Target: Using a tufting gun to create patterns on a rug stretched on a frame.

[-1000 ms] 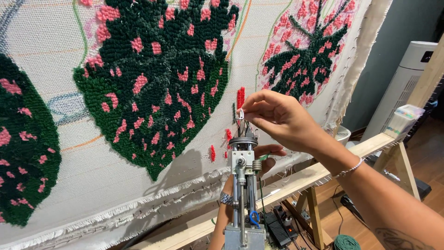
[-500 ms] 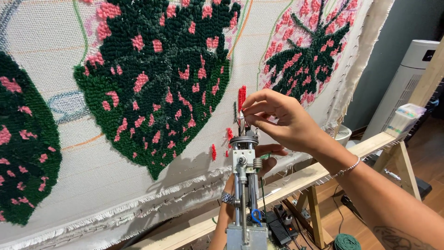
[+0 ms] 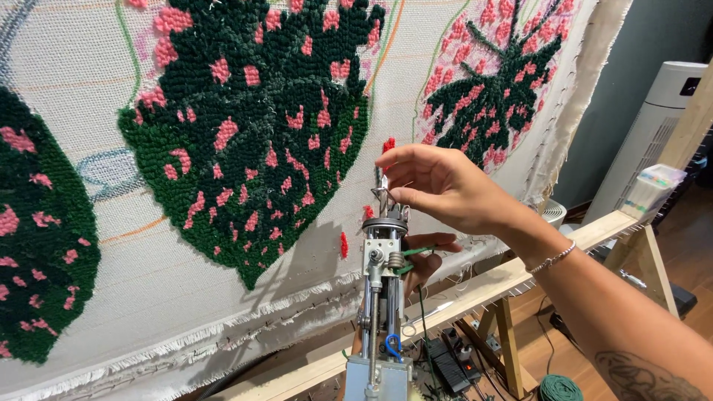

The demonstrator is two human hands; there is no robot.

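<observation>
We hold the tufting gun (image 3: 382,297) upright before the stretched cloth (image 3: 223,282), left hand (image 3: 423,256) wrapped behind its body, right hand (image 3: 438,186) with fingers (image 3: 397,194) pinched at its needle (image 3: 381,186), where a slip could prick us or lose the green yarn (image 3: 412,252).

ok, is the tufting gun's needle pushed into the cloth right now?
No: the tufting gun is held clear of the cloth, with the right hand pinching at its needle tip.
</observation>
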